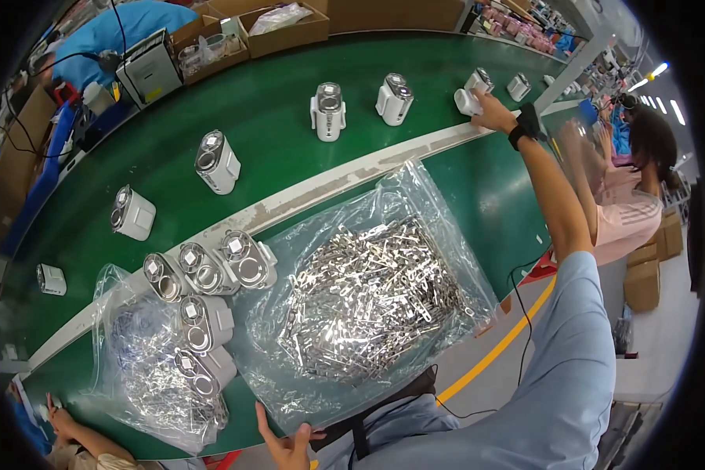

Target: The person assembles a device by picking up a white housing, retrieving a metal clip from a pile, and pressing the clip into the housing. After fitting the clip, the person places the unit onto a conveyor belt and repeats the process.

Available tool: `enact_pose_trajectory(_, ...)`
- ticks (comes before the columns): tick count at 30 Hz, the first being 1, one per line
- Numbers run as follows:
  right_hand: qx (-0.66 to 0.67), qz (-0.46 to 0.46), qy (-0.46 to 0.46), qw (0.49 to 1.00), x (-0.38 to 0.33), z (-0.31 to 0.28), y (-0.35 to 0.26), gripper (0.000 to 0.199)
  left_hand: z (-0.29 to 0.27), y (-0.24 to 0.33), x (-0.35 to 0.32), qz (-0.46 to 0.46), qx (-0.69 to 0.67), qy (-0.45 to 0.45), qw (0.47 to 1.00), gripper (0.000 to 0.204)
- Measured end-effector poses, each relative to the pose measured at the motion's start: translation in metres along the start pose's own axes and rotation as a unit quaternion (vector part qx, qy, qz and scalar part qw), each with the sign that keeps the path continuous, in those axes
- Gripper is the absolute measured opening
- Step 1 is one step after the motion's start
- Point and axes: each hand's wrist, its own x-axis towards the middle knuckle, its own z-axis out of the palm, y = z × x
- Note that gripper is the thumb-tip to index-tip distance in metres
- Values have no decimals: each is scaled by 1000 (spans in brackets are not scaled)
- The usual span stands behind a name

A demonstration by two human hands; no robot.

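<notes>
My right hand (495, 113), with a black band at its wrist, reaches far across the bench. Its fingers are closed on a white plastic device (468, 103), beside a similar white device (479, 79). My left hand (287, 445) is low at the bench's near edge, thumb and fingers apart. It is nearest the lower edge of a clear plastic bag (278, 399) and holds nothing I can see. In that bag lies a heap of small shiny metal clips (376, 301). Several white devices with round, shiny ends (248, 262) are clustered left of the bag.
More white devices (329, 113) are spaced along the green belt (278, 153) behind a pale rail (321, 188). A second clear bag (153, 352) holds small parts at left. Cardboard boxes (290, 27) line the far side. A co-worker in pink (627, 204) sits at right; another person's hand (61, 423) shows lower left.
</notes>
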Motion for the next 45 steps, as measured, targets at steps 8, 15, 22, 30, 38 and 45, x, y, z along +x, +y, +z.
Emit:
enact_pose_trajectory(8, -249, -108, 57, 961, 15, -19, -96, 85, 0, 3, -2, -12, -1, 18, 1000, 85)
enact_pose_trajectory(15, -322, -179, 106, 924, 14, -48, -140, 83, -10, -6, -3, -16, -32, 21, 999, 83)
enact_pose_trajectory(22, 109, -326, 79, 936, 9, -47, -307, 79, -74, 42, -64, 102, 19, -134, 986, 84)
enact_pose_trajectory(30, 190, -268, 13, 944, -116, -103, -342, 62, -67, 80, -70, 285, -137, -242, 917, 72)
enact_pose_trajectory(38, 390, -357, -347, 775, -321, -111, -468, 41, 18, 35, -16, 334, -83, -190, 920, 100)
enact_pose_trajectory(45, 217, -367, -9, 904, -271, -33, -459, 26, -76, 3, -31, 142, -248, -153, 946, 90)
